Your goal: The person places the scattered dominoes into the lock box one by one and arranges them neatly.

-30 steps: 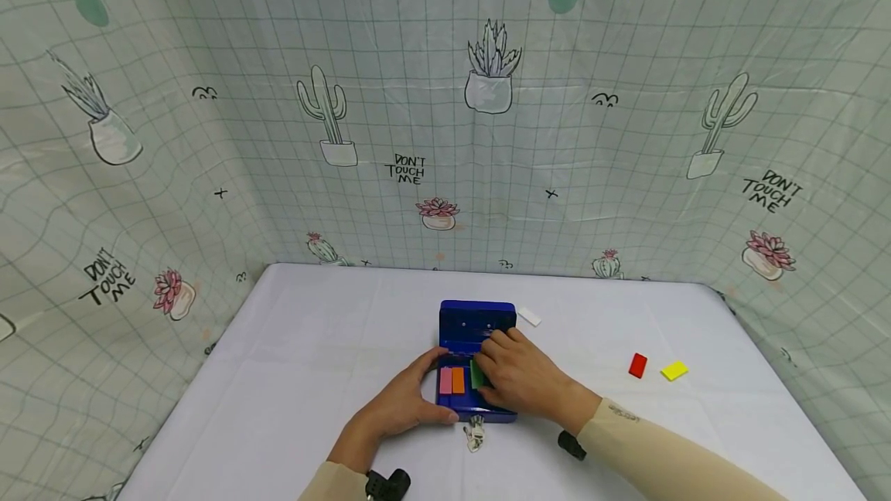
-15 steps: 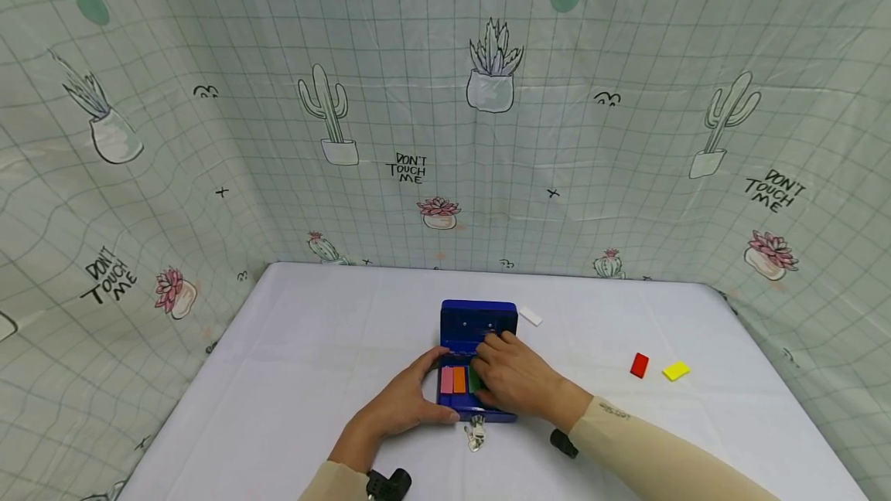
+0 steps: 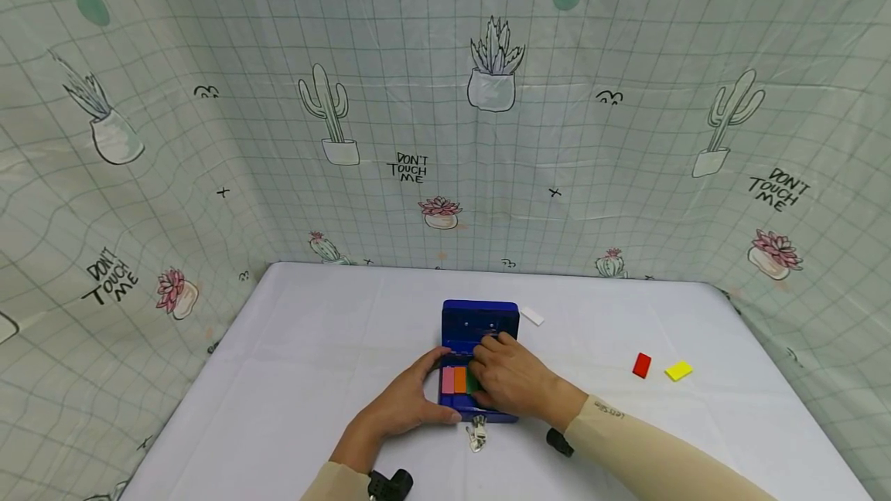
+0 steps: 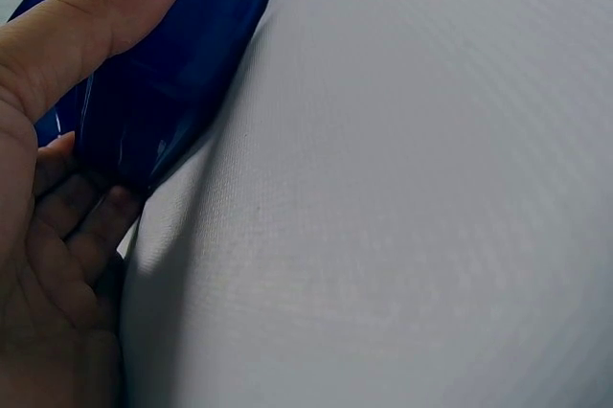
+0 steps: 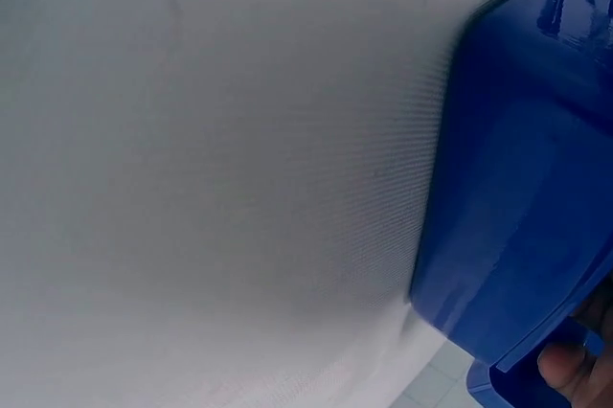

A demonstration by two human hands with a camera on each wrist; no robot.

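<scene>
In the head view a small blue metal cash box [image 3: 480, 322] stands on the table with its lid raised. A pink block [image 3: 448, 380] and an orange block [image 3: 460, 380] lie side by side in its left part. My left hand [image 3: 402, 406] grips the box's left side, thumb at the front corner and fingers at the back. In the left wrist view that thumb lies over the blue wall [image 4: 172, 73]. My right hand [image 3: 517, 379] reaches into the box and pinches a green block [image 3: 472, 382] beside the orange one. Its fingers hide most of the right half.
A key bunch [image 3: 476, 436] hangs from the lock at the box's front. Behind the lid's right corner lies a white block [image 3: 532, 316]. Farther right are a red block [image 3: 642, 366] and a yellow block [image 3: 678, 371] on the white-covered table [image 3: 334, 331]. A patterned curtain surrounds the back and sides.
My right hand has moved slightly left with the green block, closing its gap to the orange block. My left hand has kept its grip on the box.
</scene>
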